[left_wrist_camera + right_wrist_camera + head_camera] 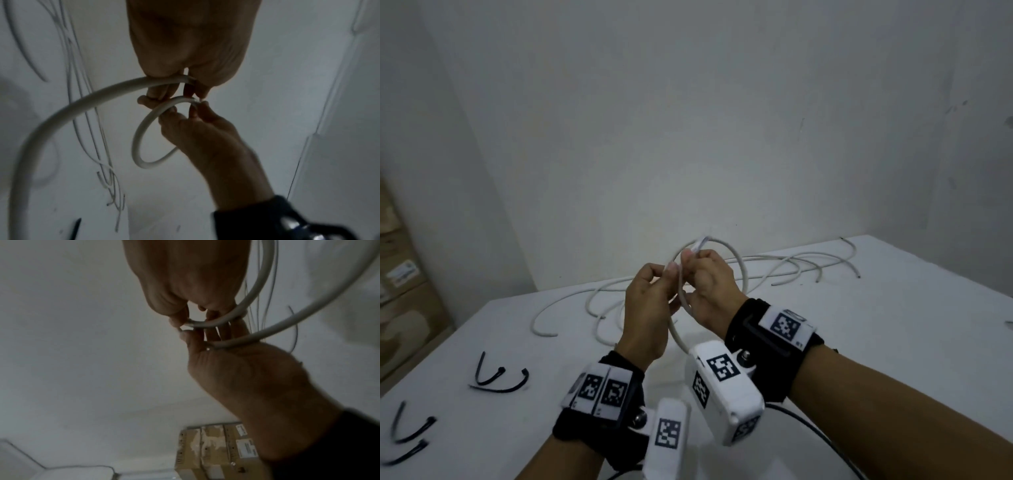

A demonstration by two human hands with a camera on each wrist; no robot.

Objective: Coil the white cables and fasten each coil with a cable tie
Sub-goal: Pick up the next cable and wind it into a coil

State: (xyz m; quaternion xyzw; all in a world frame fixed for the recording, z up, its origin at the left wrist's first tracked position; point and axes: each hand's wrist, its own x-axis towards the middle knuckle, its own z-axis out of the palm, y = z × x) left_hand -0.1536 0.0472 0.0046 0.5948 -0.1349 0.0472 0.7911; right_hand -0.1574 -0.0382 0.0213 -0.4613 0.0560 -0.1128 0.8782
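Both hands hold a coil of white cable [745, 277] in the air above the white table [893, 342]. My left hand [671, 272] grips the coil's near side, with one strand [230, 343] pressed under its thumb. My right hand [690, 257] curls its fingers round the coil [255, 288] and pinches at the top, where a thin pale strip [702, 242] sticks up. The fingertips of both hands meet at the coil [136, 138]. Whether the strip goes round the coil is hidden by the fingers.
Several loose white cables [791, 263] sprawl across the back of the table. Black cable ties [496, 378] lie at the front left, with more [410, 428] nearer the edge. Cardboard boxes [400, 291] stand left of the table. A bare wall rises behind.
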